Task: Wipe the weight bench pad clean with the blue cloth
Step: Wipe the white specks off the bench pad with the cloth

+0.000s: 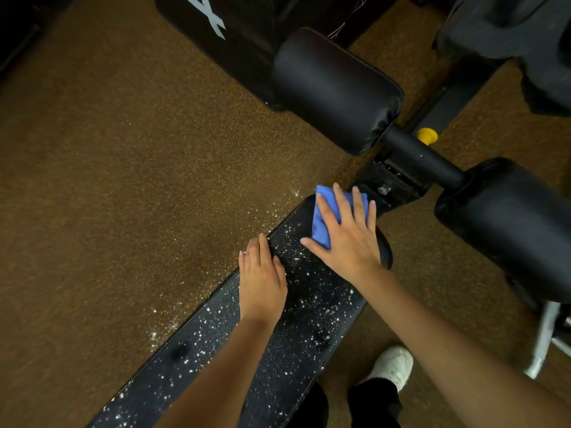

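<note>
The black weight bench pad (312, 304) runs from the lower left to the centre and is speckled with white droplets and specks. A folded blue cloth (321, 220) lies at the pad's far end. My right hand (346, 239) presses flat on the cloth with straight, spread fingers. My left hand (262, 279) rests flat on the pad's left edge, fingers straight, a little nearer to me than the cloth.
Two black roller pads (336, 91) (506, 223) sit on a bar beyond the bench, with a yellow knob (427, 135) between them. Speckled brown floor (123, 180) spreads to the left. My white shoe (392, 366) stands right of the bench. A white frame leg (543, 341) is at the right.
</note>
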Available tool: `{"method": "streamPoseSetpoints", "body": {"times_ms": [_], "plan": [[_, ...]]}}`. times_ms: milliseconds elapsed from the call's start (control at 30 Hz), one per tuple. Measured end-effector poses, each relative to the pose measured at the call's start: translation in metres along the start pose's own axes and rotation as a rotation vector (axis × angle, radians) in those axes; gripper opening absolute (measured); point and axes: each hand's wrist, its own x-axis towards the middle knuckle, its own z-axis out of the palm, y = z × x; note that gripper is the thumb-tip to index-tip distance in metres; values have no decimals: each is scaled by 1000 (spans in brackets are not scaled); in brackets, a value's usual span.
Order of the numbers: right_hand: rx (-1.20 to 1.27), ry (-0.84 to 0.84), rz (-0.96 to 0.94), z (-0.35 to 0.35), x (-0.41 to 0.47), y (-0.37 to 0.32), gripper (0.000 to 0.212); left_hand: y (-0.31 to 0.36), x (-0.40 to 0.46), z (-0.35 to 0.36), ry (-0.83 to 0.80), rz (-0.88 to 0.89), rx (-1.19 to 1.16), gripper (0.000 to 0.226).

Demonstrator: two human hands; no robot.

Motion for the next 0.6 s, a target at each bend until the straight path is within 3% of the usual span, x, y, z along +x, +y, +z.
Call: {"method": "streamPoseSetpoints", "body": {"times_ms": [133, 200, 267, 400, 600], "plan": [[-29, 22, -185, 3, -14, 14, 78, 2, -1, -2, 10, -3, -12, 50], [-51, 18, -244, 4, -27, 26, 89, 3, -2, -3, -2, -6, -12, 50], [-37, 14, -156, 4, -32, 33, 94, 3, -3, -3, -24, -5, 6, 51], [52, 4, 73, -4, -4, 10, 82, 2, -5, -2, -38, 7, 49, 52], [-4, 16, -236, 5, -7, -13, 92, 3, -7, 0, -43, 3, 70, 52]]}}
